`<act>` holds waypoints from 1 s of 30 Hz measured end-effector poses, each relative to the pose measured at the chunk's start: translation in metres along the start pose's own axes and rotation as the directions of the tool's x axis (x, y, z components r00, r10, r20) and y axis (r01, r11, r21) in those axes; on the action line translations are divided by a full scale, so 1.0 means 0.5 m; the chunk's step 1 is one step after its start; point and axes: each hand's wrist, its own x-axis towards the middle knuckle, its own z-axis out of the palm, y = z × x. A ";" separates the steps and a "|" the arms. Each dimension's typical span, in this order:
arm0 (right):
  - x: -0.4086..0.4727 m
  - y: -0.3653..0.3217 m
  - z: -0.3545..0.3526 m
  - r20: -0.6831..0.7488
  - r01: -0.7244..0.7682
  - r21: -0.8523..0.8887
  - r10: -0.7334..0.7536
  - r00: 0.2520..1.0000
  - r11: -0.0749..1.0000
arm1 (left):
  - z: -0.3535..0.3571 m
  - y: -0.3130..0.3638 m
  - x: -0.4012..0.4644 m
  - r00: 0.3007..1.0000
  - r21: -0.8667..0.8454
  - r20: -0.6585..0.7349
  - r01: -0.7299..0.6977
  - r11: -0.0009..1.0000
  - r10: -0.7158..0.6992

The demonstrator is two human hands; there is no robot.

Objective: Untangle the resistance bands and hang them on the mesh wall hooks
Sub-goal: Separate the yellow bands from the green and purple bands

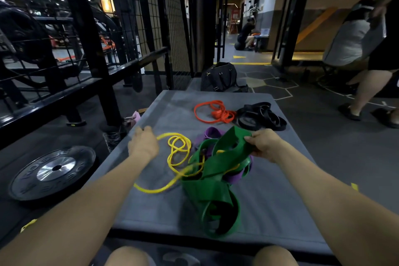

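A tangle of resistance bands lies on a grey mat (269, 201) in front of me. My right hand (264, 143) grips the upper edge of the wide green band (212, 192) and lifts it. A thin yellow band (179, 153) loops through the green one, and my left hand (143, 143) pinches its far end, pulling it to the left. A purple band (210, 133) sits under the green one, mostly hidden. Farther back lie an orange band (212, 112) and a black band (261, 115), each on its own. The black mesh wall (159, 17) stands at the back left.
A weight plate (53, 171) lies on the floor to the left, beside a black rack (92, 28). A dark bag (220, 76) sits beyond the mat. One person (380, 67) stands at the right, another crouches far down the corridor (245, 35).
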 end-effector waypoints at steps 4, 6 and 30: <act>-0.003 0.017 0.000 0.045 -0.065 0.159 0.058 0.997 0.985 | 0.054 0.069 -0.031 0.965 -0.120 0.046 -0.253 0.960 0.260; -0.012 0.020 0.005 0.059 -0.099 0.231 0.088 0.994 0.968 | 0.088 0.118 -0.052 0.917 -0.386 0.120 -0.309 0.869 0.380; -0.062 0.025 0.074 0.179 0.394 -0.491 -0.353 0.918 0.777 | 0.059 0.074 -0.070 0.849 -0.822 0.354 0.081 0.564 0.393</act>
